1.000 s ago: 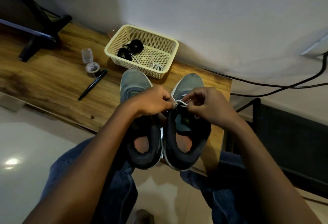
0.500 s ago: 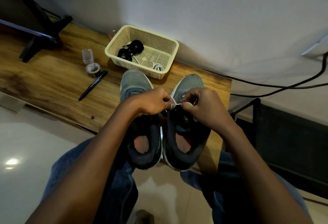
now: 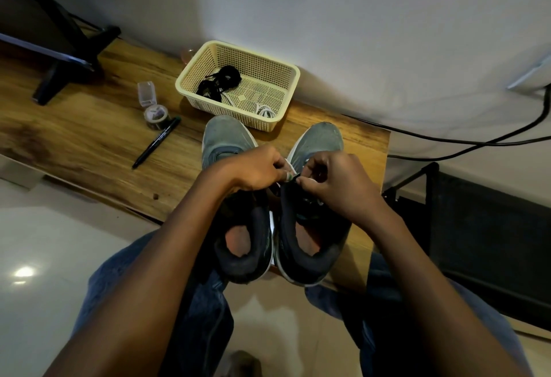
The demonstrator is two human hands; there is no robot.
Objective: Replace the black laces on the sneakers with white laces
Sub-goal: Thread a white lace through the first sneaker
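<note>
Wooden tabletop (image 3: 74,138) against a pale wall carries two grey sneakers (image 3: 226,141) side by side, a cream basket (image 3: 286,102) holding the black laces (image 3: 222,79), and a pen (image 3: 156,142). Both hands meet over the right-hand shoe, left hand (image 3: 253,170) and right hand (image 3: 334,182) each pinching the white lace (image 3: 287,175), which their curled fingers mostly hide; the eyelets are too dark to make out

Wooden table (image 3: 74,138); grey wall (image 3: 357,18)

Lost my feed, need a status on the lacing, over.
Left hand and right hand pinching white lace over right sneaker. Black laces in basket. Nothing blocking.
</note>
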